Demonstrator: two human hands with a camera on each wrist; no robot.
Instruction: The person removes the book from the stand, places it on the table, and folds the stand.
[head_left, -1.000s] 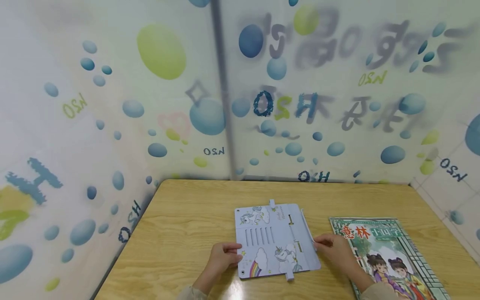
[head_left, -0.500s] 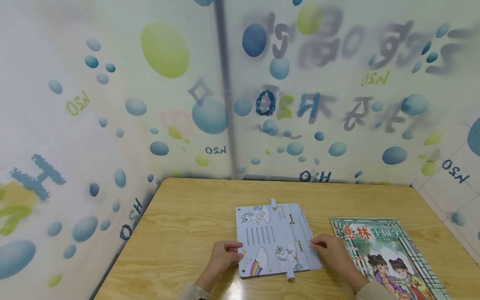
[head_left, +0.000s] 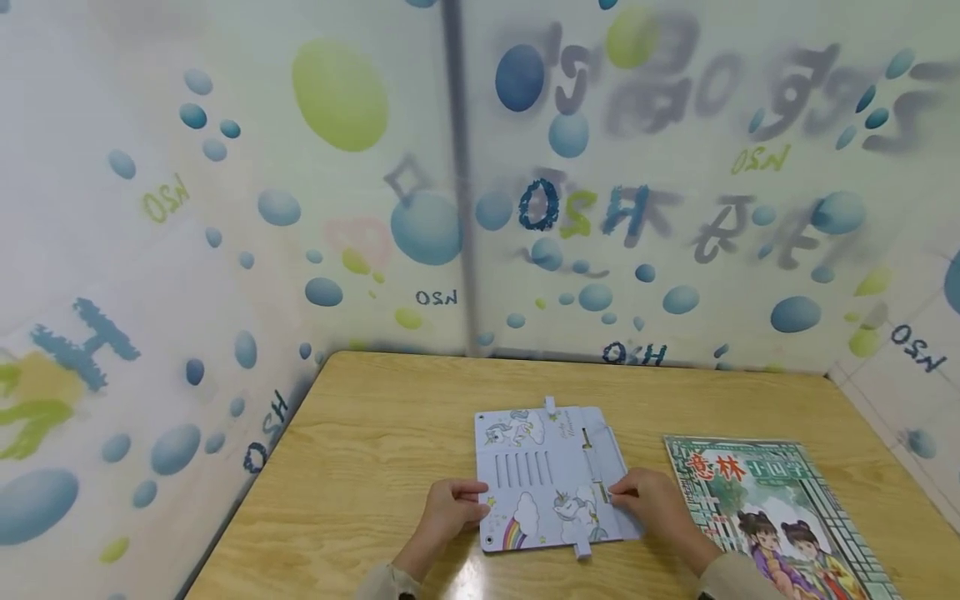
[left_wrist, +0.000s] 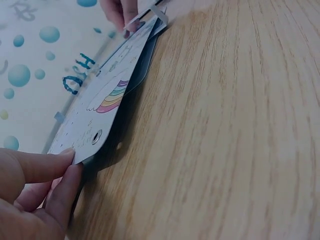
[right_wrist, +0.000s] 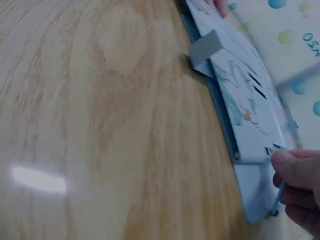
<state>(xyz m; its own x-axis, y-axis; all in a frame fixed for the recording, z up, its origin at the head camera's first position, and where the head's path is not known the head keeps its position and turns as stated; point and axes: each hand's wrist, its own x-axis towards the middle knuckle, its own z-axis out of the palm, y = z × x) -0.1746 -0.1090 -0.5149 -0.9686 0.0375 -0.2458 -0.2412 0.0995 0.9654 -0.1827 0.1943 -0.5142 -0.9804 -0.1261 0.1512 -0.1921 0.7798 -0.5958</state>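
A flat, pale folding book stand (head_left: 525, 479), printed with unicorns and a rainbow, lies on the wooden table. Its left edge is pinched between the thumb and fingers of my left hand (head_left: 450, 510); in the left wrist view the thumb (left_wrist: 55, 162) presses on top near a corner eyelet (left_wrist: 96, 137). On the opposite side, my right hand (head_left: 652, 500) pinches a narrow hinged flap (head_left: 617, 450) of the stand. The right wrist view shows my right thumb (right_wrist: 287, 159) on that flap, beside a rod-like hinge (right_wrist: 252, 159). Part of the flap is hidden by the fingers.
A magazine (head_left: 780, 500) with two cartoon figures on its cover lies at the right, partly under my right forearm. Two pale clips (head_left: 582, 550) stick out from the stand's near and far edges. A bubble-patterned wall (head_left: 600, 208) stands behind the wooden table (head_left: 360, 433).
My right hand has moved left over the stand's right side, bringing the flap's edge inward. My left hand keeps its pinch on the left edge. The head view has shifted slightly.
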